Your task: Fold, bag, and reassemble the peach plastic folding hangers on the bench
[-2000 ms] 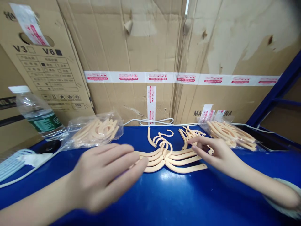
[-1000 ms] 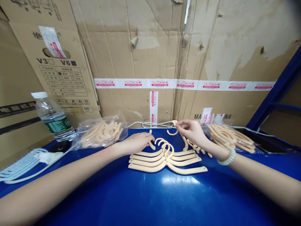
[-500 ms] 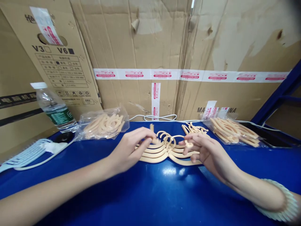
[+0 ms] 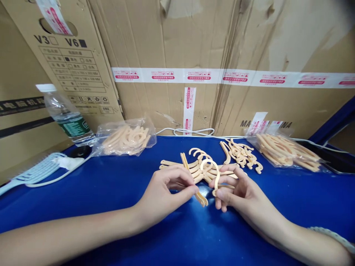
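Between the fingertips of my left hand (image 4: 176, 190) is a beige hanger arm (image 4: 202, 199), tilted, its forked end pointing down toward me. My right hand (image 4: 235, 188) pinches a beige hanger hook (image 4: 215, 173) by its lower end, with the curve upward. A small gap separates the arm's end from the hook. Just behind both hands, several hangers (image 4: 197, 175) with hooks lie in a row on the blue table (image 4: 177, 236); my fingers partly cover them. Farther back to the right is a loose heap of hanger hooks (image 4: 241, 151), with arm pieces at its left side.
Plastic bags of beige parts lie at the back left (image 4: 124, 140) and back right (image 4: 288, 151). A water bottle (image 4: 69, 122), a light blue hairbrush (image 4: 36, 171) and a white cable (image 4: 59, 184) are on the left. Cardboard (image 4: 163, 51) stands along the back.
Both hands have come nearer to me, away from the row of hangers. The hanger arm and the hook now show clearly in them, close together. The view has tilted down slightly.
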A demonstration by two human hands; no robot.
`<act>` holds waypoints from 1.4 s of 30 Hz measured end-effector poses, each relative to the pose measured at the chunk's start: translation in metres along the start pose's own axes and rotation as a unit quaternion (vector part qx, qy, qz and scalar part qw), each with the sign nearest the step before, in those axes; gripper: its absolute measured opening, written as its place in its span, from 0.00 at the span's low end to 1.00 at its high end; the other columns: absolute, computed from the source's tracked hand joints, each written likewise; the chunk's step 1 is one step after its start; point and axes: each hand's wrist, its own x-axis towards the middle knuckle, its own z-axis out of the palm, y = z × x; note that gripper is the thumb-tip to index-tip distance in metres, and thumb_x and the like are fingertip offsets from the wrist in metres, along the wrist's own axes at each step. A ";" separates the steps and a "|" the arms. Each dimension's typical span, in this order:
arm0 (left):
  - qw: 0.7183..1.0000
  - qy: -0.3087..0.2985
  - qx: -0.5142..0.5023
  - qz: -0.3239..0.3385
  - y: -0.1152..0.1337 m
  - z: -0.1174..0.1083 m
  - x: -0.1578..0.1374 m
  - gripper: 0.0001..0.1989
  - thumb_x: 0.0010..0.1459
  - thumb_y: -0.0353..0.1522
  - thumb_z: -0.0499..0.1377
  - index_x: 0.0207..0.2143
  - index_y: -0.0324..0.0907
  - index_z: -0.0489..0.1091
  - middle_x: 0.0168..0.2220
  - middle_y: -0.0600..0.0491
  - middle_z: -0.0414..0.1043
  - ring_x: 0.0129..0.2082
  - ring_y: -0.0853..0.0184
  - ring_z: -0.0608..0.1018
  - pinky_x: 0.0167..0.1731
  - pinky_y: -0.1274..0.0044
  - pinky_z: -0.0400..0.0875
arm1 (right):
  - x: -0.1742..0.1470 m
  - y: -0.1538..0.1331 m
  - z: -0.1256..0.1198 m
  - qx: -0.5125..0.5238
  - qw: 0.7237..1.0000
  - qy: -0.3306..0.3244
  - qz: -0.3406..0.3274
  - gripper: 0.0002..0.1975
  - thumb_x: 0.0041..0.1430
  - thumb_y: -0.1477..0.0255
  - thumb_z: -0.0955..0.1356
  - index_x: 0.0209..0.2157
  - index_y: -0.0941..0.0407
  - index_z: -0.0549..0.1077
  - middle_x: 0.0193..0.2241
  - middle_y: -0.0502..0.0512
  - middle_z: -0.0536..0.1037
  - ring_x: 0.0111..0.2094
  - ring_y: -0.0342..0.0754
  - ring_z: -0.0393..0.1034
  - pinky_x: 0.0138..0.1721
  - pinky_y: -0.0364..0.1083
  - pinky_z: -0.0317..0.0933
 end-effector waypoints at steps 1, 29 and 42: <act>1.000 0.000 -0.002 -0.002 0.000 0.001 0.000 0.03 0.51 0.27 0.64 0.27 0.39 0.72 0.30 0.53 0.73 0.30 0.69 0.79 0.33 0.78 0.78 | 0.000 0.000 0.000 0.000 1.000 0.000 0.004 0.26 0.53 0.67 0.77 0.45 0.50 0.59 0.34 0.49 0.76 0.25 0.43 0.74 0.25 0.41 0.67; 0.997 0.025 -0.055 -0.053 -0.009 0.005 -0.003 0.04 0.52 0.30 0.64 0.31 0.40 0.72 0.34 0.52 0.76 0.37 0.65 0.80 0.39 0.74 0.78 | -0.001 0.000 -0.005 -0.069 0.997 -0.039 -0.008 0.08 0.56 0.65 0.75 0.31 0.54 0.78 0.33 0.50 0.78 0.33 0.43 0.72 0.38 0.40 0.67; 0.996 0.012 -0.031 -0.089 -0.006 0.008 -0.008 0.05 0.53 0.32 0.65 0.30 0.42 0.72 0.30 0.56 0.76 0.30 0.69 0.79 0.32 0.80 0.73 | 0.001 -0.003 -0.005 -0.002 0.995 -0.084 0.047 0.09 0.62 0.65 0.71 0.36 0.58 0.75 0.36 0.55 0.80 0.37 0.45 0.76 0.38 0.41 0.71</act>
